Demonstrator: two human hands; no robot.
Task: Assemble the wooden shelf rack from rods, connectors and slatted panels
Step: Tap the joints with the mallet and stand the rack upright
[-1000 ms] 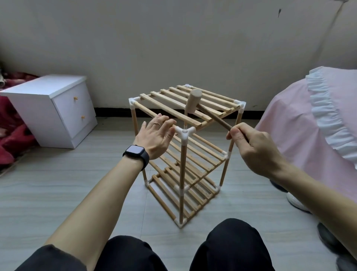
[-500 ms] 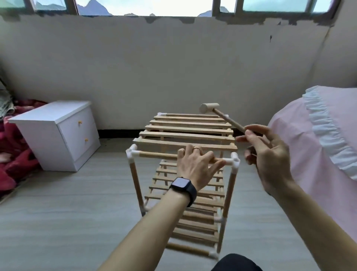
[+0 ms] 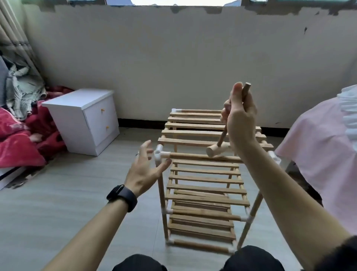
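the wooden rack (image 3: 206, 179) stands upright on the floor (image 3: 58, 203), mid-scene. the right hand (image 3: 240, 120), raised over its top shelf, grips a small mallet (image 3: 216, 151) by the handle, head down close over the top near rod. the left hand (image 3: 144, 172), fingers spread, hovers just beside the white corner connector (image 3: 160, 152) at near left.

Soft daylight came from the windows (image 3: 183, 2) above; shadows were faint. The wide lens bent the edges, and motion blurred the hands (image 3: 144, 170).
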